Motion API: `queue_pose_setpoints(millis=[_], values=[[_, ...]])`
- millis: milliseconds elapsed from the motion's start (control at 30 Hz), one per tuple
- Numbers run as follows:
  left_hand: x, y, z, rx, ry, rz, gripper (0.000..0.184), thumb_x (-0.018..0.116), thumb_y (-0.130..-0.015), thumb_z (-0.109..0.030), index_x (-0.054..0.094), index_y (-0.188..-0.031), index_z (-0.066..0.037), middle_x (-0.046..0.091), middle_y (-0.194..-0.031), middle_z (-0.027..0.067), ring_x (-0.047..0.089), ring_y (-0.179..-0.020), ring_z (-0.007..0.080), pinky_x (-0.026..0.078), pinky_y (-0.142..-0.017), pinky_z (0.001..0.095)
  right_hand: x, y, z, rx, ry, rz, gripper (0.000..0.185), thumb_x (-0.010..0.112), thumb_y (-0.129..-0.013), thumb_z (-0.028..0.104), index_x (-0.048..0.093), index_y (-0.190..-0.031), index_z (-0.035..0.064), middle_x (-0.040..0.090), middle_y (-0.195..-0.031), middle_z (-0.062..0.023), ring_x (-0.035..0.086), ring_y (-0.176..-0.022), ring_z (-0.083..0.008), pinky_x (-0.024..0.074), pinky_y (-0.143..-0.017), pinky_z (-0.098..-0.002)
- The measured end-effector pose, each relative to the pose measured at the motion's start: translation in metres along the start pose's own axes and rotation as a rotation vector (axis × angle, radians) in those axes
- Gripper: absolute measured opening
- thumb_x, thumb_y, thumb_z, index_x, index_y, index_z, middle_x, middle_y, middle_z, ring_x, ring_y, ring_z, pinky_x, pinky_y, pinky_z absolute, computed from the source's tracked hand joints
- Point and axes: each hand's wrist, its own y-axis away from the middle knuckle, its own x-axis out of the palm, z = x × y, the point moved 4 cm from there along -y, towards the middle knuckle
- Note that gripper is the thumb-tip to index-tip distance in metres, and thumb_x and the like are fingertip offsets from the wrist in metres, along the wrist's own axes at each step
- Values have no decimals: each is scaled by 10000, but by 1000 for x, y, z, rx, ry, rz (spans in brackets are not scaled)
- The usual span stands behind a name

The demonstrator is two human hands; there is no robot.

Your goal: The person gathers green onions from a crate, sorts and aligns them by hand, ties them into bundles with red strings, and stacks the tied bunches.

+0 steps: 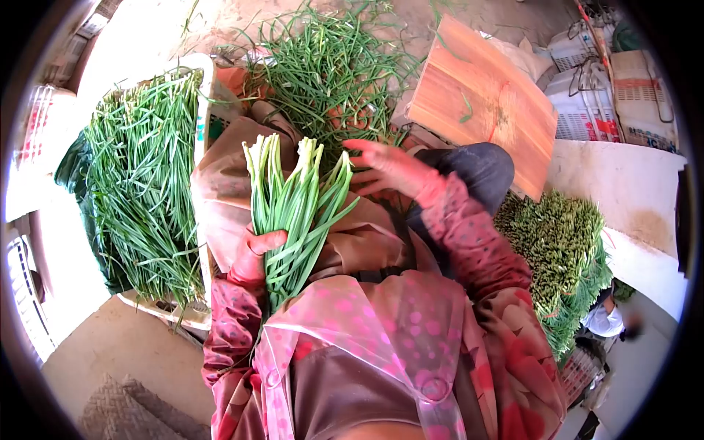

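My left hand (258, 257) is closed around a bunch of garlic chives (297, 209) above my lap. Its pale cut stem ends point away from me, with a few stalks fanned out to the right. Just right of those stem ends is my right hand (385, 169), fingers apart and nothing visible in them. Whether its fingertips touch the outermost stalks I cannot tell. A brown apron (227, 172) covers my lap beneath the bunch.
A crate (204, 147) heaped with long chives (147, 191) stands at my left. Loose green leaves (330, 70) litter the ground ahead. To the right are a wooden board (484, 99), stacked chives (550, 242) with ends outward, and white baskets (587, 103).
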Motion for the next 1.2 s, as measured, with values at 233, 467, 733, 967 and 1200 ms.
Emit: queue_pose_setpoints(millis=[233,467,733,967,1200], values=[[25,-21,-11,-190,-376,183,646,753,-792,-328,493,-1282,4,626,-1120,73,606,-977,159,476,-881,306,52,-49,44,-442,21,-199,358,620,-905,168,573,-1231,29,648,-1050,-70,623,-898,-119,505,-738,-245],[33,-58,-39,-31,-464,188,586,579,-910,-466,516,-1256,2,624,-1076,43,591,-946,106,471,-836,257,48,-48,39,-482,-42,-172,272,644,-896,153,619,-1129,14,654,-1065,-64,620,-888,-112,518,-733,-241],[62,-63,-43,-207,-384,267,429,575,-927,-410,610,-1115,-27,672,-941,35,631,-797,99,513,-705,261,56,-41,46,-456,21,29,286,621,-908,165,600,-1154,18,648,-969,-63,611,-892,-133,508,-789,-269],[46,-49,-9,-230,-254,294,469,630,-885,-364,581,-1187,-8,661,-1074,79,650,-889,162,517,-818,322,15,-50,109,-517,344,-320,144,677,-803,170,616,-753,50,650,-708,-32,593,-679,-94,476,-617,-255],[11,-21,-6,-50,-1312,667,433,661,-859,-154,520,-1241,-5,603,-1184,166,593,-1051,301,462,-910,380,-46,66,309,-1176,384,-902,191,710,-748,204,647,-739,24,669,-746,-70,615,-708,-145,493,-648,-310]])
